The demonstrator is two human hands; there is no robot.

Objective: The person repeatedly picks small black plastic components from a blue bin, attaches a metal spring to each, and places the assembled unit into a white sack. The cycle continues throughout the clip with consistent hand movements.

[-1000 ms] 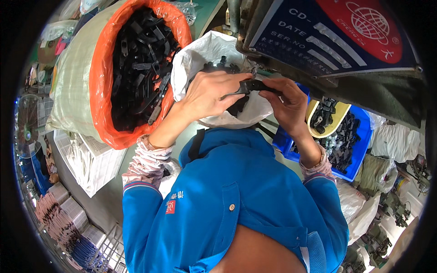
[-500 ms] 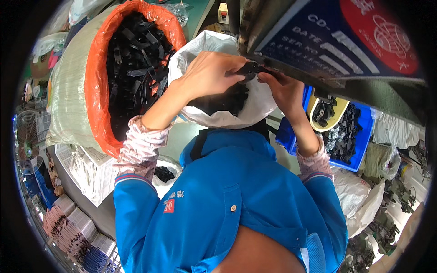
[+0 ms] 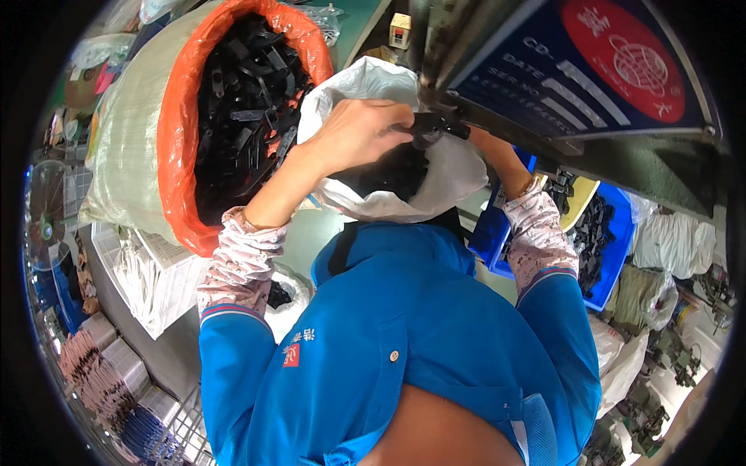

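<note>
My left hand (image 3: pixel 364 133) is closed in a pinch on a small black part (image 3: pixel 434 126), perhaps plastic, over the mouth of a white sack (image 3: pixel 460 175). Black pieces (image 3: pixel 392 172) lie inside that sack. The held part reaches to the lower edge of a dark machine (image 3: pixel 637 155) with a blue and red plate. My right hand (image 3: pixel 488 146) is up against the machine's underside, at the sack's right rim. Its fingers are hidden behind the machine, so their grip does not show.
On the left stands a big woven sack (image 3: pixel 128 147) with an orange liner (image 3: pixel 175 155), full of black parts. At right, a blue crate (image 3: pixel 618 256) holds black parts and a yellow container (image 3: pixel 583 198). A white basket (image 3: pixel 175 291) sits lower left.
My right hand has moved up behind the machine, and its fingers have gone out of sight. My left hand still holds the black part, which now lies close under the machine.
</note>
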